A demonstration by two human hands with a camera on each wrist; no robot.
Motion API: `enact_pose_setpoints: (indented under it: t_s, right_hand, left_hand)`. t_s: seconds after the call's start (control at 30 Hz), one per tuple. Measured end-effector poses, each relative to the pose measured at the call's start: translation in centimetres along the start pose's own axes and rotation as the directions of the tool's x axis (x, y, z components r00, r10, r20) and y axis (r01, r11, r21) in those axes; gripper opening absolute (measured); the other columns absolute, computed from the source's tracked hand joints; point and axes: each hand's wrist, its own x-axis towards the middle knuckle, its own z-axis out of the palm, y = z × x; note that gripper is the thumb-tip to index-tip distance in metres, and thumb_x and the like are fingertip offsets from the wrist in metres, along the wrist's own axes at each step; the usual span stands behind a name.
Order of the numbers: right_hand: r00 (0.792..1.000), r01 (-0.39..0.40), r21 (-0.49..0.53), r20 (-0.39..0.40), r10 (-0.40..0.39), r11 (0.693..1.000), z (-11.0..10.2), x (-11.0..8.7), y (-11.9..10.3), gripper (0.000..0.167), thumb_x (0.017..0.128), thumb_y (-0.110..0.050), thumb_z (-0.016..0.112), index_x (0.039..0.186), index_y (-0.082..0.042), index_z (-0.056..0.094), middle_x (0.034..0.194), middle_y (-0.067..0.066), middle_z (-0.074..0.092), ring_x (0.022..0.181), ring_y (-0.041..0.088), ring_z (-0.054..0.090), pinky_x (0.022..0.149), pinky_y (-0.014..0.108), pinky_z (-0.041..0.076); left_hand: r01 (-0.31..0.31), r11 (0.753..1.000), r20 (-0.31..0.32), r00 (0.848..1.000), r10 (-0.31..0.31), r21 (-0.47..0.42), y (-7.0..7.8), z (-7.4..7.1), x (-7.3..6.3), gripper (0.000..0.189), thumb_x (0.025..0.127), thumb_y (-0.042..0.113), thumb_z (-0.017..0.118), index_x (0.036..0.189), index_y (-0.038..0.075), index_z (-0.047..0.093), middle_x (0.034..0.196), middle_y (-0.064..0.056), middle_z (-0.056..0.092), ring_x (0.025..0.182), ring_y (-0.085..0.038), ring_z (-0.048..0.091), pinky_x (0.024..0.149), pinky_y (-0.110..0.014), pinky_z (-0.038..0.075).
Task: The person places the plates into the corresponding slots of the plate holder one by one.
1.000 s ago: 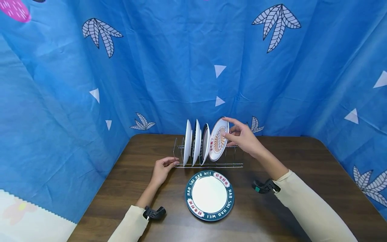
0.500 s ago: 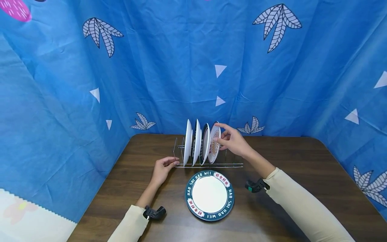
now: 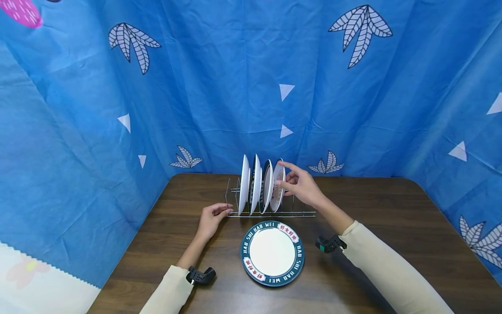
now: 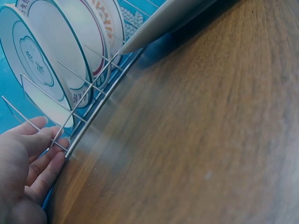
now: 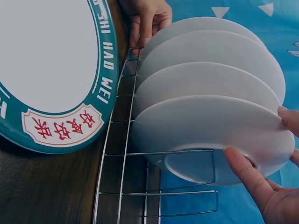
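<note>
From my head, a round white plate with a green rim (image 3: 272, 252), lettered HAO SHI HAO WEI, lies on the brown wooden table (image 3: 376, 209). Behind it, a silver wire rack (image 3: 298, 216) holds four upright plates (image 3: 244, 185); my right hand (image 3: 303, 187) pinches the rightmost, an orange sunburst plate (image 3: 277, 198). From my left wrist, my left hand (image 4: 21, 170) grips the rack's end wire. From my right wrist, my thumb (image 5: 240, 163) touches the sunburst plate's white underside; red Chinese characters (image 5: 63, 128) mark the green rim.

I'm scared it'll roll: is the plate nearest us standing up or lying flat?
Lying flat: the nearest plate shows its whole round face on the table, outside the rack.
</note>
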Motion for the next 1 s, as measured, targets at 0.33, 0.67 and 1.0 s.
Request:
enact_pose_setpoints:
  t_s: [0.33,0.67,1.0]
  right_hand:
    - [0.999,0.038,-0.007,-0.009,-0.038,0.999,0.4,-0.5,-0.1,0.067,0.093,-0.016,0.076,0.154,-0.018,0.046,0.100,0.019,0.057,0.083,0.030,0.060,0.068,0.036,0.062]
    - [0.999,0.035,-0.035,-0.035,-0.037,0.999,0.7,-1.4,0.1,0.074,0.094,-0.018,0.075,0.158,-0.019,0.038,0.107,0.018,0.057,0.092,0.030,0.063,0.071,0.035,0.062]
    - [1.000,-0.009,-0.019,-0.024,0.008,1.000,1.4,-4.2,0.6,0.073,0.095,-0.011,0.073,0.157,-0.008,0.035,0.116,0.024,0.063,0.095,0.030,0.070,0.073,0.039,0.062]
  left_hand:
    - [0.001,1.000,0.021,1.000,-0.001,-0.003,1.5,-0.1,-0.3,0.015,0.094,-0.001,0.069,0.108,0.000,0.076,0.108,-0.017,0.075,0.099,-0.030,0.073,0.081,-0.020,0.057]
    - [0.036,0.999,0.035,0.999,-0.036,0.000,3.5,0.0,-0.9,0.017,0.095,-0.006,0.066,0.110,-0.008,0.072,0.110,-0.026,0.072,0.102,-0.039,0.071,0.082,-0.022,0.057]
    - [0.039,0.999,0.033,0.999,-0.038,-0.005,3.6,0.0,-0.9,0.018,0.095,-0.007,0.066,0.111,-0.009,0.072,0.111,-0.026,0.072,0.103,-0.042,0.070,0.082,-0.023,0.057]
